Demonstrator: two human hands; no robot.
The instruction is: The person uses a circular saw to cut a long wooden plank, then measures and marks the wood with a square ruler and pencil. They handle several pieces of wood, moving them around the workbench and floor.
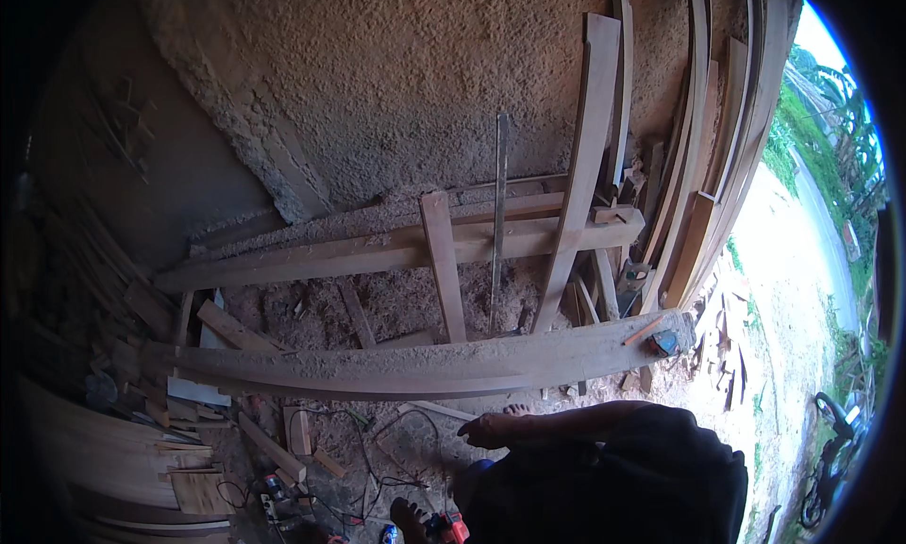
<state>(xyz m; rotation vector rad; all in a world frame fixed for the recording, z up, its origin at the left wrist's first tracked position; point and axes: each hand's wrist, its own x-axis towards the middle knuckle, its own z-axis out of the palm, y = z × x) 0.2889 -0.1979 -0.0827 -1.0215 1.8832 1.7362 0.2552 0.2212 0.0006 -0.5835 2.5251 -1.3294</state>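
My right arm reaches in from the dark clothing at the lower right. My right hand (483, 431) hangs in front of the near timber beam (434, 369), fingers loosely apart, with nothing visible in it. My left hand does not show. Wood dust covers the beam's top. At its right end lie an orange pencil (643, 333) and a small blue and black tool (664, 343), perhaps a tape measure. Behind runs a second beam (377, 253). Two boards, a short one (442, 266) and a long one (582, 167), lean against it, with a thin straight strip (500, 204) between them.
Long planks (694, 138) lean on the rough wall (396, 82) at right. Offcuts, cables (368, 450) and a red power tool (455, 527) lie on the floor by my feet. Wide boards (94, 440) are stacked at left. Bright ground (793, 355) and a motorbike (830, 459) are outside.
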